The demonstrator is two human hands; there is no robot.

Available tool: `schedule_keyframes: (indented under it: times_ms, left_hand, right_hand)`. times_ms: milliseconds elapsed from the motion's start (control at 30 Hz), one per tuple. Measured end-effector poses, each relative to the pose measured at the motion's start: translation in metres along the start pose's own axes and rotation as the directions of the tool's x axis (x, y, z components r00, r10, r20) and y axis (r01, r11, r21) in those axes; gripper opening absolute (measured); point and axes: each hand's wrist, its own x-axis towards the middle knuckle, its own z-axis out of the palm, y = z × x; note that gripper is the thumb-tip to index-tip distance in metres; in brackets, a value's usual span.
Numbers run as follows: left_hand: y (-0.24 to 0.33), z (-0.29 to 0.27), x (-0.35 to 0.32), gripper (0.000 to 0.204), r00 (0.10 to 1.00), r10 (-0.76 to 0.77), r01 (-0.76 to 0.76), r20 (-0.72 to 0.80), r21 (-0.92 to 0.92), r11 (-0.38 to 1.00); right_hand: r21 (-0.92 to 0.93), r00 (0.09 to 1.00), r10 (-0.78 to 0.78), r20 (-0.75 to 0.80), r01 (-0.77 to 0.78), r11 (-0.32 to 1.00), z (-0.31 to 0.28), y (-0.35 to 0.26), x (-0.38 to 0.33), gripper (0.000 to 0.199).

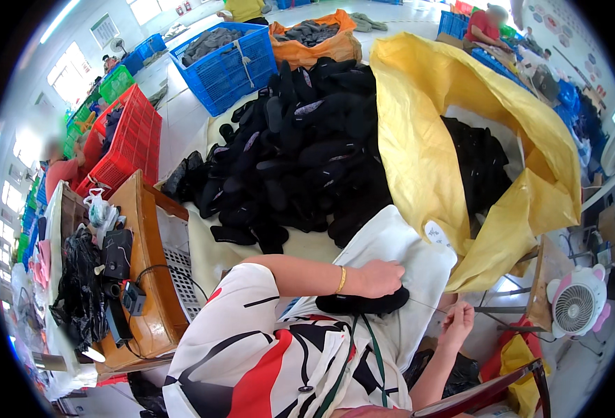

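Observation:
A black cloth slipper (pixel 346 304) lies sideways across my lap, on a white cloth (pixel 398 244). My left hand (pixel 380 279), with a gold bracelet at the wrist, is closed on its upper edge near the right end. From that end a thin thread (pixel 426 305) runs taut to my right hand (pixel 458 320). The fingers of that hand are pinched on the thread, off to the right of the slipper; whether a needle is there is too small to tell. A large heap of black slippers (pixel 307 153) spreads out in front of me.
A yellow sack (pixel 419 139) with more black slippers stands right of the heap. Behind are a blue crate (pixel 224 83) and an orange sack (pixel 321 49). At left are a wooden table (pixel 150 306) and red crate (pixel 129 139); a small fan (pixel 575 306) stands right.

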Motion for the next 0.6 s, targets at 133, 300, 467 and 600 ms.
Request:
schedule_keyframes:
  times_ms: [133, 300, 467, 600]
  left_hand:
    - [-0.006, 0.003, -0.009, 0.016, 0.999, 0.029, -0.028, -0.036, 0.041, 0.999]
    - [-0.012, 0.013, -0.007, 0.016, 0.999, -0.021, 0.022, -0.029, 0.032, 0.999]
    - [-0.018, 0.007, -0.007, 0.014, 0.985, -0.171, 0.173, 0.027, -0.127, 0.977]
    - [-0.04, 0.021, -0.005, 0.015, 0.966, -0.226, 0.242, 0.126, -0.129, 0.962]
  right_hand:
    - [0.102, 0.976, -0.175, -0.129, 0.189, 0.977, -0.029, -0.042, 0.01, 0.007]
    - [-0.665, 0.863, -0.502, 0.058, 0.408, 0.625, -0.039, -0.033, 0.012, 0.008]
    - [-0.86, 0.898, -0.092, 0.431, 0.44, 0.259, 0.033, -0.016, -0.037, 0.023]
    - [-0.804, 0.669, 0.445, 0.595, 0.51, 0.307, 0.111, -0.013, -0.082, 0.046]
